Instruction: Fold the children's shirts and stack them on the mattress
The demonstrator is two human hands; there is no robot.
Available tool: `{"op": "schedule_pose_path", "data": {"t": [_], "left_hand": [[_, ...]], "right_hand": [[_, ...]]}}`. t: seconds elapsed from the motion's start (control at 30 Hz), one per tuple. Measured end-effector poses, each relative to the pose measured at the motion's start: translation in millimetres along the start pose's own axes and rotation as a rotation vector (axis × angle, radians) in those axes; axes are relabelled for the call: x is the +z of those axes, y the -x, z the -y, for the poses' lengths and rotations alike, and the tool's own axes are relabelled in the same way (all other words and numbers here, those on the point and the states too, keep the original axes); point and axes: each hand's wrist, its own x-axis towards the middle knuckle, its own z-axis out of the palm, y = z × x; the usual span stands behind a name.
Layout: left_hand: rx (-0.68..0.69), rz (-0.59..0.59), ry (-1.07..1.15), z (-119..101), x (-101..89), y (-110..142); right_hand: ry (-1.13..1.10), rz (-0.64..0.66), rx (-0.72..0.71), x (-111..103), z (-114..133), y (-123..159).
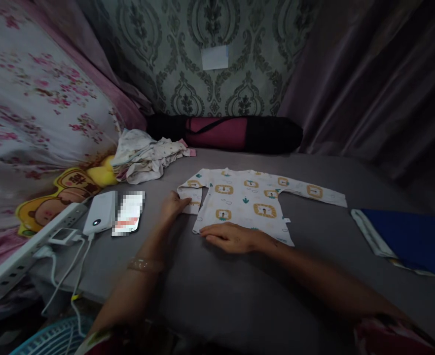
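Observation:
A small white long-sleeved shirt [245, 199] with yellow lion faces and green leaves lies spread on the grey surface. Its sleeve on the left is bent down at the elbow, while the other stretches out flat to the right. My left hand [173, 204] pinches the edge of that bent sleeve, thumb on top and fingers partly hidden. Across the shirt's bottom hem rests my right hand [232, 237], flat with fingers stretched out and pointing left.
At the right lies folded blue cloth [413, 241]. A crumpled clothes pile [149, 155] sits at the back left. Nearer are a white power bank [101, 212], a power strip [36, 249] with cables and a yellow plush toy [51, 207]. A black-and-maroon roll bag [221, 133] lines the wall.

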Motion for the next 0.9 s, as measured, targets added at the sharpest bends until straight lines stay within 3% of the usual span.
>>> {"op": "schedule_pose_path", "data": {"t": [0.1,0.17,0.27,0.37,0.4,0.47,0.57,0.77,0.9], "left_hand": [[-0.016,0.030,-0.007,-8,-3.9,-9],[0.085,0.007,-0.046,-14,-12.4,-15],[0.351,-0.225,-0.212,-20,-31.4,-21],[0.479,-0.493,-0.415,-18,-46.8,-24],[0.487,-0.511,-0.475,-15,-49.3,-25],[0.485,-0.427,-0.574,-3,-50.6,-30],[0.415,-0.272,-0.628,17,-49.4,-42],[0.055,-0.249,-0.412,38,-55.2,-74],[-0.070,-0.208,-0.339,36,-54.0,-89]], "right_hand": [[-0.249,-0.034,0.057,-13,3,-12],[-0.340,-0.106,0.110,-22,-2,-19],[-0.399,-0.200,0.151,-33,-18,-24],[-0.428,-0.226,0.198,-39,-32,-22],[-0.426,-0.229,0.210,-40,-36,-21],[-0.411,-0.229,0.214,-42,-41,-19],[-0.381,-0.219,0.209,-46,-50,-19],[-0.152,-0.417,0.192,-63,-77,-40],[0.125,-0.565,0.283,-78,-90,-68]]}}
